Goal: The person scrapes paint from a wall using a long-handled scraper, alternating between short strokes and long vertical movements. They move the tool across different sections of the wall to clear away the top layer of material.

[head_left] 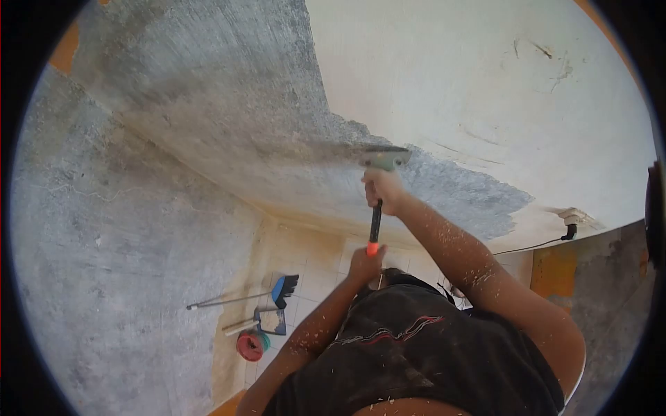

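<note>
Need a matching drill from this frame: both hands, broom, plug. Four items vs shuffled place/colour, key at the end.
Column 1
1. Right hand
2. Left hand
3. Broom
4. Black plug

Column 2
A. Blue head, black bristles
B. By the orange band on the scraper
C. At the white wall socket
D. On the handle, just below the scraper head

Pairs: 1-D, 2-B, 3-A, 4-C

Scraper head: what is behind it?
The wall, its grey area and white coating meeting nearby. The spot directly behind the scraper head is covered.
</note>
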A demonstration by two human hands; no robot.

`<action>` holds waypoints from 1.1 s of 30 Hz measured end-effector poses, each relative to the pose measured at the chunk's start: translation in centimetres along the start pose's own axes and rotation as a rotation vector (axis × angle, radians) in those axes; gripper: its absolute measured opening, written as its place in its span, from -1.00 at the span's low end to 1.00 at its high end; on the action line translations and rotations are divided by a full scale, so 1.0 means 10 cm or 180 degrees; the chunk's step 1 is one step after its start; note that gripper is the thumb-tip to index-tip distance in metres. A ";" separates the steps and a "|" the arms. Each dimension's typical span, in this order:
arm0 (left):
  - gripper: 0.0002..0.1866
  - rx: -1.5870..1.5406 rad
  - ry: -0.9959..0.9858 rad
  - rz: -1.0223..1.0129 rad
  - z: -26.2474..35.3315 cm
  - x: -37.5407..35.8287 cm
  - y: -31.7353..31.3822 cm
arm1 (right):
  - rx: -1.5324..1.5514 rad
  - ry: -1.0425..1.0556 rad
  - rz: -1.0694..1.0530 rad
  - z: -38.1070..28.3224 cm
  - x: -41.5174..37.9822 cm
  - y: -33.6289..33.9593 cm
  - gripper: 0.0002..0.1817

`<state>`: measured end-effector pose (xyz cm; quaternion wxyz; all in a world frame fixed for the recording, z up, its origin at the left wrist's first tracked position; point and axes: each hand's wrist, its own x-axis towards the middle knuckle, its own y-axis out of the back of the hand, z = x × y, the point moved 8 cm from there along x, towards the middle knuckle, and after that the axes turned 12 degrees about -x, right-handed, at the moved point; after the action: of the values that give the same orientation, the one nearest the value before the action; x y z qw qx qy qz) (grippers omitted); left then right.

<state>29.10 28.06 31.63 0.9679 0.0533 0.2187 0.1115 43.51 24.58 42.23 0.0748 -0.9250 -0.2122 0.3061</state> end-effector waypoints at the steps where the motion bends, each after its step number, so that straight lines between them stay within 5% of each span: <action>1: -0.55 -0.0124 -0.0036 0.0004 0.17 0.00 0.03 | 0.0061 0.0076 -0.0174 -0.14 0.00 -0.04 -0.84; 5: -0.54 -0.0046 0.0339 -0.0091 -0.03 -0.06 -0.17 | -0.0166 0.0368 -0.0223 -0.19 -0.13 -0.02 -0.85; 6: -0.50 0.0528 -0.0655 -0.0084 -0.21 -0.05 -0.28 | -0.0186 0.0099 -0.0142 0.01 -0.10 0.05 -0.82; 7: -0.50 0.0521 -0.0631 -0.0042 -0.16 -0.12 -0.30 | -0.0200 0.0076 -0.0182 0.13 -0.09 0.07 -0.82; 9: -0.50 0.0078 0.0435 -0.0163 -0.24 -0.28 -0.39 | -0.0181 -0.0274 -0.0132 0.35 -0.06 0.15 -0.83; 13: -0.54 0.0263 0.0084 -0.0072 -0.01 -0.05 -0.28 | -0.0306 -0.0064 -0.0539 -0.01 0.03 -0.01 -0.83; 14: -0.54 -0.0459 0.0780 0.0011 -0.07 -0.11 -0.25 | -0.0308 0.0025 -0.0557 -0.09 0.01 -0.04 -0.82; 20: -0.58 -0.0868 0.0486 0.0092 -0.14 -0.45 -0.44 | -0.0386 -0.0374 -0.0563 0.42 -0.12 0.04 -0.81; 28: -0.49 -0.0375 0.0619 0.0176 0.19 -0.34 -0.27 | -0.0295 -0.0036 -0.0585 0.12 0.01 0.03 -0.80; 33: -0.63 -0.0151 0.0978 -0.0045 -0.20 -0.27 -0.41 | -0.0433 -0.0068 -0.0522 0.15 0.05 0.11 -0.78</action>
<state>26.65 23.54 30.35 0.9248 0.0112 0.3619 0.1166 43.31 23.82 40.45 0.0343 -0.9042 -0.3083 0.2937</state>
